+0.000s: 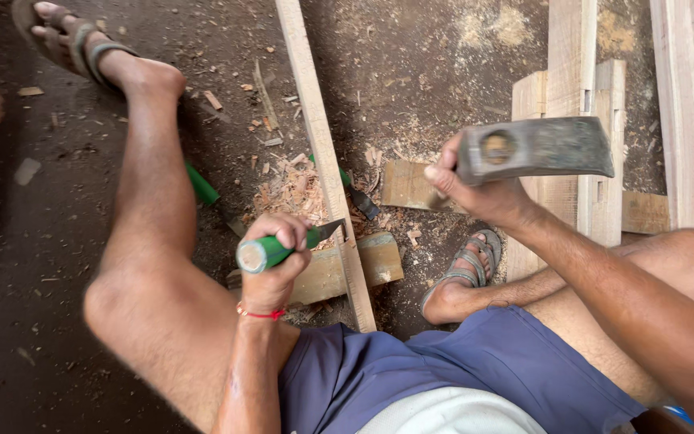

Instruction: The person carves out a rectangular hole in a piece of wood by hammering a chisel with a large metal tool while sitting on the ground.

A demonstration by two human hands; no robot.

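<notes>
Seated worker, dirt floor, seen from above.

Left hand: fingers wrapped tight around a green-handled chisel. The butt of the handle is turned toward the camera; the blade is set against the side of a long strip of pale wood. The strip runs from the top of the view down to the lap and is laid across a short block.

Right hand: clenched on an axe, gripped close under the head. The head is held raised, flat side up, above and to the right of the chisel, well apart from it.

Two more green-handled chisels are seen on the floor: one partly hidden behind the left leg, one just right of the strip. Chips are heaped beside the strip near the blade.

Planks are stacked at upper right. Both feet are in sandals; the right foot is planted beside the block.
</notes>
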